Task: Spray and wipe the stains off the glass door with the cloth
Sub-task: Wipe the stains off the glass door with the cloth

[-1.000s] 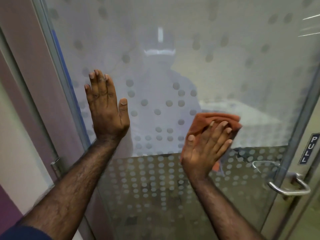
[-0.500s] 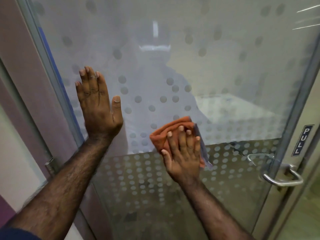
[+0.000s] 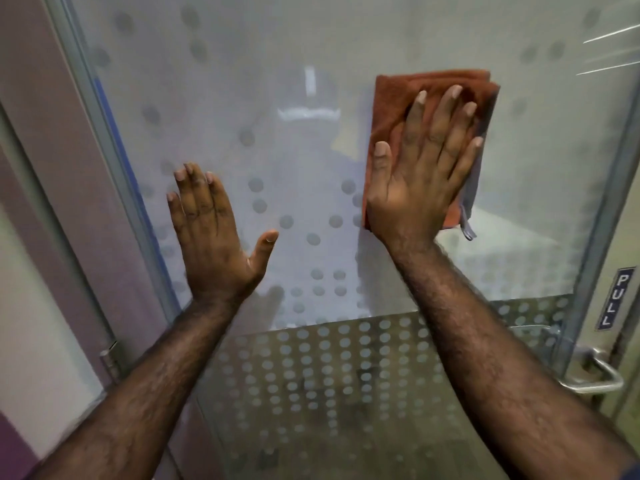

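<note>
The glass door [image 3: 263, 98] fills the view, frosted above and dotted with round marks, with a denser dotted band low down. My right hand [image 3: 420, 171] lies flat with spread fingers on a folded orange cloth [image 3: 394, 98], pressing it against the upper right of the pane. A grey corner of the cloth hangs below my palm. My left hand [image 3: 211, 233] rests flat on the glass at the left, fingers up, thumb out, holding nothing. No spray bottle is in view.
A metal lever handle [image 3: 595, 374] sticks out at the lower right, under a "PULL" sign [image 3: 614, 299]. The door's metal frame [image 3: 104, 157] and a hinge [image 3: 110, 358] run down the left, beside a mauve wall.
My right hand has swept the cloth from the middle of the pane up and to the right. My left hand stays flat on the glass.
</note>
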A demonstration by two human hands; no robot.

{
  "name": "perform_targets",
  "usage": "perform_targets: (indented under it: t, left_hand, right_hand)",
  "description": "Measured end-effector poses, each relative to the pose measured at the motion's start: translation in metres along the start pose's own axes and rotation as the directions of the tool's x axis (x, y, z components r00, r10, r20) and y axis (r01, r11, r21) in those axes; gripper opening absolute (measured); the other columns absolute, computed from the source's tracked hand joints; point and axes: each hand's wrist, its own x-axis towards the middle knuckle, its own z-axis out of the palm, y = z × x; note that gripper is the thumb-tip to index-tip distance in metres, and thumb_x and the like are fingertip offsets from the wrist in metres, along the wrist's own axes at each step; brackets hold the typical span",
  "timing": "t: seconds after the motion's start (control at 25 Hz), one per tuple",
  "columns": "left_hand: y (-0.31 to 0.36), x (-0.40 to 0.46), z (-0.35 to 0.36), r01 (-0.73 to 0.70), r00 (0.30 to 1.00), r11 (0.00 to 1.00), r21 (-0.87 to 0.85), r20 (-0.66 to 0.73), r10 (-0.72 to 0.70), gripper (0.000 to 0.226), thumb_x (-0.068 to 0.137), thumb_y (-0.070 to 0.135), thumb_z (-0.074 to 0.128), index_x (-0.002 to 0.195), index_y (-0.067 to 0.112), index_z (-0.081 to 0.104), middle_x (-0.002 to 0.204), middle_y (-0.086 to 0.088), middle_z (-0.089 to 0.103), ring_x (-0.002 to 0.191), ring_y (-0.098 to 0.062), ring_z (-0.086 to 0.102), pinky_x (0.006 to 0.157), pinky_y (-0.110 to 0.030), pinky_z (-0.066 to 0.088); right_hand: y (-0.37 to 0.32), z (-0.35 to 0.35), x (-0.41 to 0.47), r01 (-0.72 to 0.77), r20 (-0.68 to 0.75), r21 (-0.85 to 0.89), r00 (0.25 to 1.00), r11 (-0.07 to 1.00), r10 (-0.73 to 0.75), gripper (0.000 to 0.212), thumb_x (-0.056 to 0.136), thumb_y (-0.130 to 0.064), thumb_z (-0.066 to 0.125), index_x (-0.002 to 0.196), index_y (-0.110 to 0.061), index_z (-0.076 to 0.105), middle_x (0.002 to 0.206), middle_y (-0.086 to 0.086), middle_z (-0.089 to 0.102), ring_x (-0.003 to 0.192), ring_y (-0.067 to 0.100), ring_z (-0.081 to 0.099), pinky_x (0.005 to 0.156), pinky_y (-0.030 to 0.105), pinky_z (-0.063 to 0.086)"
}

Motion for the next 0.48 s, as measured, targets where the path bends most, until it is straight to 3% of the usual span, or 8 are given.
perform_targets:
  t: [0.12,0.24,0.4,0.48]
  left_hand:
    - [-0.002,0.001,0.0,-0.014,1.0,1.0,-0.006,0.0,0.014,0.109,0.098,0.076,0.022,0.162,-0.012,0.015,0.169,-0.04,0.011,0.16,-0.055,0.01,0.132,-0.065,0.006]
    - [-0.006,0.0,-0.001,-0.021,0.999,0.992,-0.126,-0.032,0.017,0.102,0.102,0.07,0.017,0.162,-0.012,0.018,0.17,-0.037,0.014,0.161,-0.052,0.011,0.132,-0.064,0.006]
    - [-0.009,-0.006,-0.011,0.074,0.984,0.905,-0.419,-0.117,-0.135,0.073,0.111,0.04,0.032,0.161,-0.012,0.02,0.171,-0.032,0.017,0.162,-0.045,0.016,0.132,-0.062,0.014]
    - [-0.012,-0.011,-0.015,0.17,0.96,0.88,-0.443,-0.126,-0.249,0.064,0.11,0.021,0.043,0.162,-0.01,0.021,0.172,-0.03,0.018,0.163,-0.041,0.017,0.132,-0.059,0.018]
  right_hand:
    - [-0.051,-0.001,0.006,0.167,0.041,0.095,0.984,0.981,-0.171,0.068,0.115,-0.053,0.029,0.173,-0.018,0.025,0.18,0.018,0.022,0.169,0.041,0.018,0.134,0.064,0.014]
    - [-0.094,0.0,-0.014,0.354,0.071,0.206,0.924,0.912,-0.375,0.068,0.114,-0.051,0.037,0.172,-0.017,0.029,0.18,0.019,0.023,0.168,0.041,0.018,0.134,0.065,0.011]
    - [-0.122,0.004,-0.072,0.552,0.086,0.325,0.791,0.768,-0.605,0.065,0.115,-0.045,0.041,0.171,-0.015,0.03,0.18,0.016,0.024,0.169,0.037,0.017,0.135,0.062,0.01]
    - [-0.117,0.008,-0.101,0.606,0.087,0.365,0.733,0.706,-0.674,0.063,0.114,-0.039,0.04,0.171,-0.014,0.03,0.18,0.014,0.024,0.169,0.036,0.016,0.136,0.061,0.011]
